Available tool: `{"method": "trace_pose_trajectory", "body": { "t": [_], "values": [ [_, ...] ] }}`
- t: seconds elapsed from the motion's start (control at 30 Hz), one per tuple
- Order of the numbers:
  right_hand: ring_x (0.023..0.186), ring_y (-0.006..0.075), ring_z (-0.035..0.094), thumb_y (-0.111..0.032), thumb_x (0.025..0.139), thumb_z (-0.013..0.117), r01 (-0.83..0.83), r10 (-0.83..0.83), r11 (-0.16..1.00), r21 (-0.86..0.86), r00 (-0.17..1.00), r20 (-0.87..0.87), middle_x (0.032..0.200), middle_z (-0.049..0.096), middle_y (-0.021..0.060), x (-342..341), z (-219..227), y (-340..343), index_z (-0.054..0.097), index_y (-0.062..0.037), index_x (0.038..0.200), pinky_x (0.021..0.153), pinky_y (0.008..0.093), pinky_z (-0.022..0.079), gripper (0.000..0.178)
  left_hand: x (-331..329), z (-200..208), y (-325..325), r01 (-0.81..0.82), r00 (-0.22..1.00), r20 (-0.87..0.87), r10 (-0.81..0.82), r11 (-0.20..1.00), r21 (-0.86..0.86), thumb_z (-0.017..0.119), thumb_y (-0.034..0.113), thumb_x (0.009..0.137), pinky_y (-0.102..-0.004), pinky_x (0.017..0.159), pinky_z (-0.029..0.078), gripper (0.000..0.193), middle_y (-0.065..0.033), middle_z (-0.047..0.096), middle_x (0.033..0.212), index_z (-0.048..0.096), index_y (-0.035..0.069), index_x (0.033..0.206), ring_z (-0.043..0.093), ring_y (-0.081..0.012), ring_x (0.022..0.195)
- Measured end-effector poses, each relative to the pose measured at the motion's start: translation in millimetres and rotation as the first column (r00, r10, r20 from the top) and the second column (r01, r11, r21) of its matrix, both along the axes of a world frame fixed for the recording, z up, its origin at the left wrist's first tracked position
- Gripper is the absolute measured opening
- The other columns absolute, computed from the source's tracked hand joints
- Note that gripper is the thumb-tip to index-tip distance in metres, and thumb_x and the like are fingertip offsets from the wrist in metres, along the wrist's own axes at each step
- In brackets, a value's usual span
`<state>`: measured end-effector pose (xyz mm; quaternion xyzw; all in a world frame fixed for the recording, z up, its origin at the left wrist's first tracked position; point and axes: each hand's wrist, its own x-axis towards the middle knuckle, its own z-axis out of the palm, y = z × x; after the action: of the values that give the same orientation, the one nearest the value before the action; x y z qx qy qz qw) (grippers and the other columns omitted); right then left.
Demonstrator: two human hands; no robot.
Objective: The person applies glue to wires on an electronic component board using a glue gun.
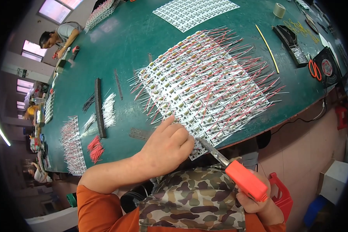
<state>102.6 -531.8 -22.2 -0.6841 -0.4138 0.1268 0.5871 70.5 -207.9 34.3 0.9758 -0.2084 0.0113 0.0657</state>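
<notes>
White circuit board w/ red & white wires on green table, close to near edge. R hand grips red soldering iron, tip at board's near end. L hand curled beside it; can't tell if pinching anything. Further L: blk bar, loose red wires.

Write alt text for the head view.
A person's right hand holds a red-handled soldering iron, its tip at the near end of a white circuit-board panel bristling with thin wires; the left hand is alongside. Loose red wires lie to the left on a green table.
</notes>
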Motion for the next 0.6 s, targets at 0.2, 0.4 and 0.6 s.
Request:
{"method": "trace_pose_trajectory", "body": {
  "t": [0.2,0.4,0.6],
  "values": [
    [0.072,0.0318,0.069,-0.007,0.075,0.079,-0.010,0.010,1.000,-0.019,1.000,-0.004,0.096,0.068,0.0194,0.2,3.9,-0.4,0.048,0.0082,0.132,0.065,0.0380,0.055,0.067,3.2,-2.8,-1.3,0.031,0.995,0.094,-0.026,0.998,-0.047,0.062,0.011,0.074,-0.0544,0.100,0.049,0.020,-0.0099,0.054,0.086,0.064,0.001,0.092,0.058,-0.0287,0.088],
    [0.072,0.0320,0.069,-0.007,0.074,0.079,-0.004,0.004,1.000,-0.025,1.000,0.009,0.096,0.069,0.0195,3.0,9.8,0.4,0.048,0.0086,0.132,0.065,0.0382,0.056,0.068,2.9,-2.2,-1.9,0.027,0.996,0.087,-0.023,0.999,-0.041,0.062,0.011,0.074,-0.0547,0.100,0.049,0.019,-0.0097,0.054,0.086,0.063,0.001,0.090,0.058,-0.0288,0.089],
    [0.071,0.0314,0.070,-0.008,0.074,0.077,0.017,-0.013,0.999,-0.050,0.997,0.080,0.094,0.070,0.0176,2.5,12.8,-6.3,0.046,0.0100,0.133,0.065,0.0380,0.056,0.068,3.6,-1.1,-2.4,0.030,0.995,0.092,-0.027,0.999,-0.037,0.063,0.011,0.074,-0.0550,0.100,0.049,0.018,-0.0099,0.053,0.086,0.063,0.001,0.089,0.058,-0.0289,0.089]
  ]
}}
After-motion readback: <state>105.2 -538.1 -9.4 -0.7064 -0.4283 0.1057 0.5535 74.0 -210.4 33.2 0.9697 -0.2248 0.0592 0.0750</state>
